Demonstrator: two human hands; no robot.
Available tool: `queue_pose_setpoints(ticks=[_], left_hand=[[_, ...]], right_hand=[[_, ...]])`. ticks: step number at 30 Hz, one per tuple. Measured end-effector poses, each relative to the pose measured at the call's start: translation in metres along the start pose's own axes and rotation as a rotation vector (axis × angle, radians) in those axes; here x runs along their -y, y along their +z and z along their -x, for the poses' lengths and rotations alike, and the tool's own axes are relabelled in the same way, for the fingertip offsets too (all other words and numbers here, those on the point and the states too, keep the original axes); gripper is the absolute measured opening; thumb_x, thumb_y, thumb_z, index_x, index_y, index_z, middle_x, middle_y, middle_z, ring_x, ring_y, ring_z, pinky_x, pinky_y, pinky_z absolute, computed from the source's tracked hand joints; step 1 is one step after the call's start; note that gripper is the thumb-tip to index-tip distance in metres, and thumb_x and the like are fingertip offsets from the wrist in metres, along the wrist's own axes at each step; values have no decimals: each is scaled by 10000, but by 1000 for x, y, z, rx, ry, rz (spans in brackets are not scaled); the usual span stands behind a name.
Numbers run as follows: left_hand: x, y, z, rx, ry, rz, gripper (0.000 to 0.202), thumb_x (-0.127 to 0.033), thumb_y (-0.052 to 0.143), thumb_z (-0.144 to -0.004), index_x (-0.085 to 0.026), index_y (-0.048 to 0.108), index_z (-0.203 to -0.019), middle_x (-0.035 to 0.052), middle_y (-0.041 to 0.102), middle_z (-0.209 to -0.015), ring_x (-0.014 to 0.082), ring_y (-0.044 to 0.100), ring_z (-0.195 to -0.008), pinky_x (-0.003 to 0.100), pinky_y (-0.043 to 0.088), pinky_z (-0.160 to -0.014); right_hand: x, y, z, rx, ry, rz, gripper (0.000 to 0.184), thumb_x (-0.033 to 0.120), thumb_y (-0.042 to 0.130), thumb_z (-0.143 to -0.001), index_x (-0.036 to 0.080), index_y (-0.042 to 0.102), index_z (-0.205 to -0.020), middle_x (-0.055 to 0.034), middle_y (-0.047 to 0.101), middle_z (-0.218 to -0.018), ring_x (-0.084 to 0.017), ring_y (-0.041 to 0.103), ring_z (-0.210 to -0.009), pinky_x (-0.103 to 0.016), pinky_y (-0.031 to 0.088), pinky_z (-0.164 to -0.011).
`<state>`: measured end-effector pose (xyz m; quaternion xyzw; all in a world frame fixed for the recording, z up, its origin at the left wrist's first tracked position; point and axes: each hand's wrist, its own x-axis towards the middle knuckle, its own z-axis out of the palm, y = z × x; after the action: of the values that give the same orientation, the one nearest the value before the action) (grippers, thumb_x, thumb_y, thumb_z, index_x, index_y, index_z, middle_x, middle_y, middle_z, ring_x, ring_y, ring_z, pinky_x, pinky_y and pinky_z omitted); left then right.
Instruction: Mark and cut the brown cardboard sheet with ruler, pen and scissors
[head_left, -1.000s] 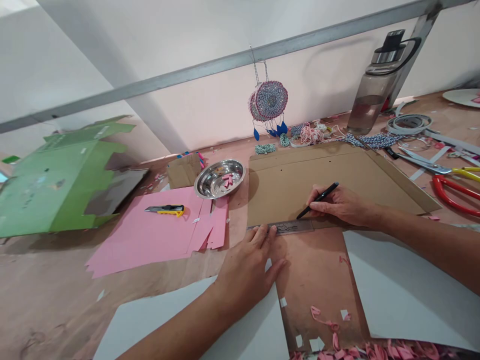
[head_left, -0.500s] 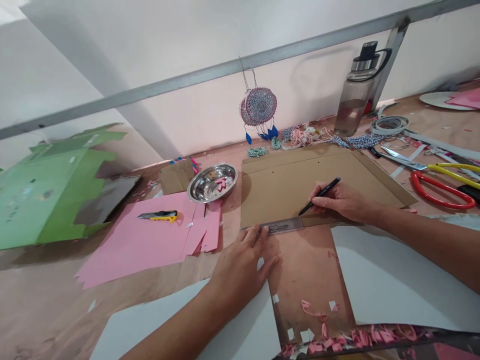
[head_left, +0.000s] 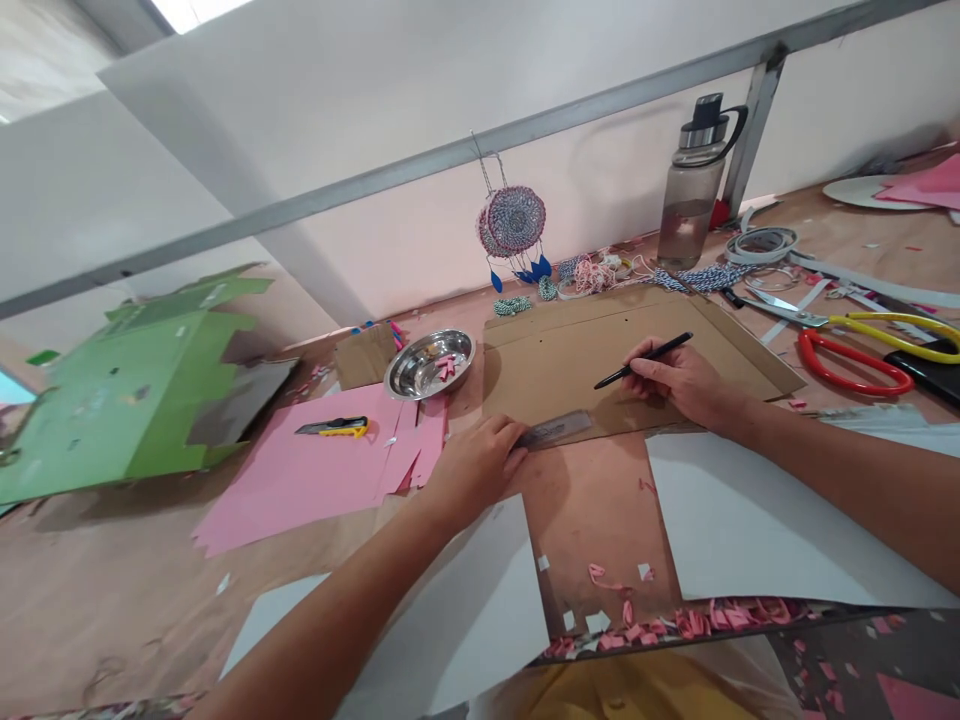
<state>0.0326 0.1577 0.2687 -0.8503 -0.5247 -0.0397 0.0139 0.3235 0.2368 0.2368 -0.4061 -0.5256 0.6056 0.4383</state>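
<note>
A clear ruler [head_left: 559,430] lies slanted over the front edge of a brown cardboard sheet [head_left: 570,350]. My left hand [head_left: 484,455] is closed on the ruler's left end, fingers bent around it. In my right hand [head_left: 679,378] is a black pen [head_left: 643,360], gripped between thumb and fingers. Its tip points left and down, just over the cardboard beyond the ruler; whether it touches I cannot tell. White sheets [head_left: 480,600] lie under my left forearm, and another white sheet [head_left: 750,520] is below my right forearm.
Pink paper [head_left: 300,480] with a yellow box cutter [head_left: 334,427] on it lies left, beside a steel bowl [head_left: 427,365] of pink scraps. Large scissors [head_left: 855,345] are at right. A water bottle [head_left: 690,185] stands at the back. Green cardboard [head_left: 150,400] is far left.
My left hand has gone from lying flat on the ruler to gripping its end, and the ruler has tilted up onto the cardboard. The pen has lifted slightly away from the ruler's end.
</note>
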Motion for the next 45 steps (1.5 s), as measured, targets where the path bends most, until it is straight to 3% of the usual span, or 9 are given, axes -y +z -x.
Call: queue_pose_setpoints(ticks=[6, 10, 15, 19, 24, 29, 33, 37, 45], left_hand=[[9, -7, -8, -28, 57, 45, 148, -146, 592, -878, -190, 723, -825, 37, 717, -835, 172, 670, -776, 274, 483, -681], [7, -12, -13, -236, 8, 59, 141, -105, 602, -845, -185, 703, -786, 18, 705, -799, 150, 654, -729, 255, 469, -650], [-27, -9, -27, -476, 133, 5, 127, -136, 583, -884, -183, 664, -798, 24, 693, -821, 152, 626, -782, 270, 485, -733], [-61, 3, -40, -430, 278, -128, 149, -183, 529, -940, -170, 630, -832, 56, 672, -867, 178, 602, -803, 307, 478, -715], [-86, 25, -47, -339, 291, -191, 67, -164, 558, -921, -169, 616, -889, 57, 646, -894, 194, 592, -820, 319, 473, -692], [-89, 36, -48, -236, 315, -165, 104, -142, 532, -933, -163, 625, -893, 72, 655, -920, 197, 608, -857, 322, 503, -708], [-86, 37, -43, -188, 334, -89, 195, -144, 490, -956, -154, 641, -1080, 88, 683, -1095, 186, 625, -977, 324, 521, -845], [-92, 40, -34, -179, 368, -121, 298, -170, 479, -957, -109, 616, -1214, 130, 620, -1316, 215, 594, -1154, 355, 490, -970], [-112, 44, -23, -229, 257, -148, 430, -302, 416, -990, -35, 582, -1283, 185, 569, -1373, 255, 577, -1227, 364, 451, -1035]], right_hand=[[-2, -2, -4, -7, 5, -96, 290, 427, 771, -711, 224, 585, -805, 4, 676, -675, -117, 544, -544, -238, 367, -467], [0, -1, -3, -53, -37, -149, 273, 404, 786, -695, 234, 589, -778, -9, 674, -674, -132, 553, -573, -252, 406, -488], [0, -5, -5, -173, -132, -236, 241, 394, 773, -709, 258, 585, -774, -10, 670, -698, -156, 590, -627, -279, 461, -527], [2, -8, -5, -226, -169, -262, 258, 393, 775, -707, 250, 571, -775, 5, 661, -685, -136, 588, -615, -264, 471, -552], [6, -7, -3, -247, -186, -219, 275, 415, 778, -695, 251, 573, -775, 3, 665, -682, -141, 599, -627, -254, 465, -543], [10, -10, -2, -210, -188, -117, 299, 457, 754, -723, 233, 581, -817, -2, 671, -674, -128, 586, -602, -242, 457, -533], [12, -17, -3, -145, -198, -56, 301, 474, 737, -749, 227, 590, -841, -10, 680, -715, -122, 579, -613, -252, 468, -563], [12, -19, -3, -181, -154, -2, 278, 462, 729, -751, 237, 579, -815, -21, 678, -714, -147, 584, -622, -278, 468, -564], [5, -20, -5, -162, -63, 84, 242, 466, 702, -782, 250, 603, -831, -17, 683, -745, -157, 568, -631, -284, 426, -541]])
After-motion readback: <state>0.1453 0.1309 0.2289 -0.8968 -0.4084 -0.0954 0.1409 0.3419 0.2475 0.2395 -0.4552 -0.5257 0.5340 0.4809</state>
